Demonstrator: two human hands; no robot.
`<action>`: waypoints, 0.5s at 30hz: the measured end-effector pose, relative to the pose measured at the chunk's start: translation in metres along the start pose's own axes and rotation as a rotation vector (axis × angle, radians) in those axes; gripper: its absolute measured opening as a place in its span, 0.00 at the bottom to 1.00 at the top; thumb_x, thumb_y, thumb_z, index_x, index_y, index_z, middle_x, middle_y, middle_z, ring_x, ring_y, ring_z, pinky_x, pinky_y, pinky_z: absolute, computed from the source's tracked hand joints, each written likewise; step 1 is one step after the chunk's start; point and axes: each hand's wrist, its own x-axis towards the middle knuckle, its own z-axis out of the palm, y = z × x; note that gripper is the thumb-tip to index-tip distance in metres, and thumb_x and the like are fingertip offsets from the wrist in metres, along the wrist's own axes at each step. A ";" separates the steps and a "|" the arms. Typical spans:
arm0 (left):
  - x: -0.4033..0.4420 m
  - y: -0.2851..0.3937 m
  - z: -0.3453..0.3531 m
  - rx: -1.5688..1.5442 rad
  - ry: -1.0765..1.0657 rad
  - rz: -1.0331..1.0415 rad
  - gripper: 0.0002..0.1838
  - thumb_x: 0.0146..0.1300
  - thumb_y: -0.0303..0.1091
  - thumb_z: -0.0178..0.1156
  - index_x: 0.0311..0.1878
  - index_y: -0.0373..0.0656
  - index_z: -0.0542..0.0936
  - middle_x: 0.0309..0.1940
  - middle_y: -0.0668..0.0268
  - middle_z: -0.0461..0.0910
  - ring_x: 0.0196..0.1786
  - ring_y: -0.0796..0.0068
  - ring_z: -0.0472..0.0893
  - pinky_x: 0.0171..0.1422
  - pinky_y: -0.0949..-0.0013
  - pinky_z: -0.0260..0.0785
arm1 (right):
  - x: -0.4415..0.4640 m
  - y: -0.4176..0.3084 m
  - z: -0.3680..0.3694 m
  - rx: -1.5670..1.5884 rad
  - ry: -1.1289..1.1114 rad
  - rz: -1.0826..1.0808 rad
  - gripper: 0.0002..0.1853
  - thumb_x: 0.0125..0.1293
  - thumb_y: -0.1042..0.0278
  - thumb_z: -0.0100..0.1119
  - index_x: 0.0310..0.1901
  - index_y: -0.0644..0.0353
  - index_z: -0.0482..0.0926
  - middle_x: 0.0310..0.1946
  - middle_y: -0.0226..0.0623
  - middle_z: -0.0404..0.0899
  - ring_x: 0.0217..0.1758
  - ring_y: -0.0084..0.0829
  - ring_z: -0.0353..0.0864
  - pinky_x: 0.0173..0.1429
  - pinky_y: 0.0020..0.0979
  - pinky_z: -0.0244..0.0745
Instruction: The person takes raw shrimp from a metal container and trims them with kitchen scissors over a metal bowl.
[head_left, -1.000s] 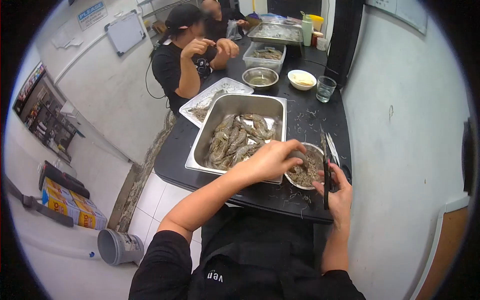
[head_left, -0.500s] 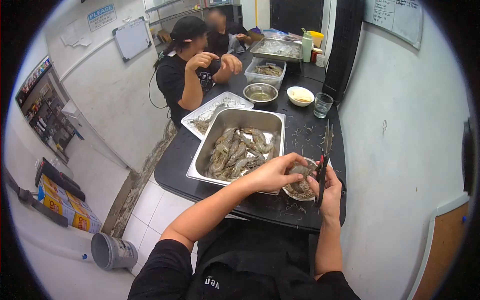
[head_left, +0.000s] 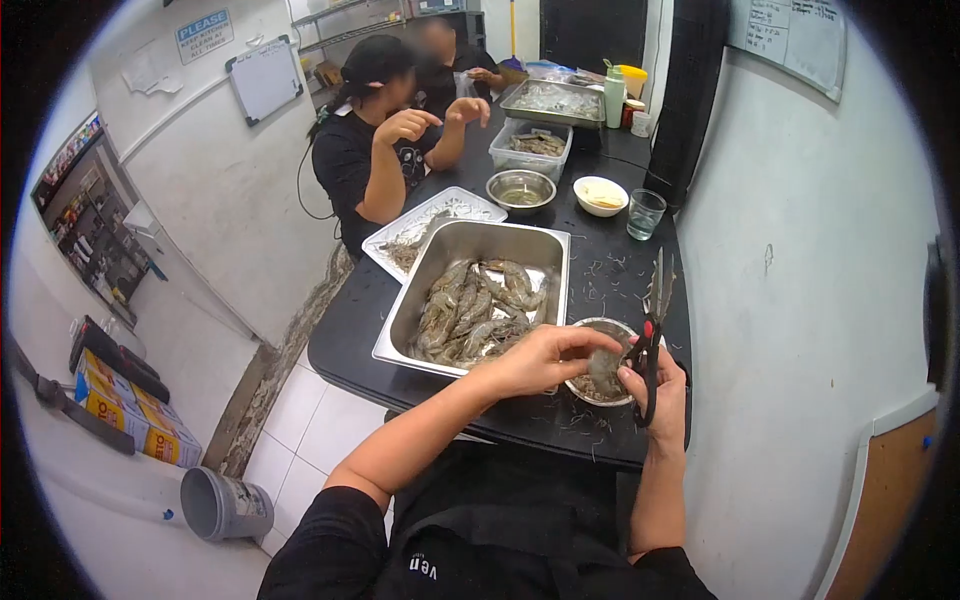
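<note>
Over a steel bowl (head_left: 598,395) of trimmings, my left hand (head_left: 545,360) pinches a grey shrimp (head_left: 606,372). My right hand (head_left: 660,388) has black scissors (head_left: 650,345) with red marks, their blades pointing away from me and slightly apart; its thumb is by the shrimp. Part of the shrimp is hidden by my fingers. Left of the bowl, a deep steel tray (head_left: 468,235) holds several whole shrimp (head_left: 470,305). Thin trimmings lie scattered on the black table (head_left: 350,330).
A white tray (head_left: 375,242) sits beyond the steel tray. Behind stand a metal bowl (head_left: 520,205), a white bowl (head_left: 601,210), a glass (head_left: 645,215), a plastic tub (head_left: 530,160) and a metal tray (head_left: 552,118). Two people (head_left: 350,150) are at the far left side; a wall (head_left: 780,300) is right.
The scissors have turned, and their blades have opened slightly. My left hand has moved a little lower with the shrimp. The nearer person's hand has risen slightly.
</note>
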 end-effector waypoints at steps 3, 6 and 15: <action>-0.001 0.002 0.001 0.123 0.054 -0.014 0.17 0.59 0.21 0.59 0.52 0.43 0.81 0.40 0.62 0.81 0.44 0.72 0.80 0.50 0.68 0.72 | 0.000 0.007 -0.004 -0.035 -0.026 0.002 0.23 0.57 0.75 0.68 0.54 0.66 0.76 0.39 0.29 0.80 0.43 0.18 0.76 0.49 0.23 0.71; -0.002 -0.002 0.005 0.140 0.097 0.028 0.15 0.59 0.22 0.60 0.50 0.43 0.81 0.43 0.62 0.80 0.47 0.67 0.80 0.53 0.67 0.71 | -0.001 0.007 -0.001 0.028 -0.036 0.012 0.22 0.57 0.73 0.68 0.54 0.67 0.76 0.40 0.29 0.80 0.42 0.19 0.77 0.50 0.24 0.71; -0.011 -0.020 0.010 -0.135 0.218 -0.026 0.09 0.63 0.25 0.60 0.47 0.40 0.79 0.44 0.63 0.80 0.49 0.72 0.79 0.55 0.68 0.71 | -0.002 0.004 0.011 0.066 -0.038 0.092 0.21 0.62 0.70 0.63 0.54 0.68 0.73 0.32 0.40 0.83 0.30 0.26 0.82 0.37 0.28 0.77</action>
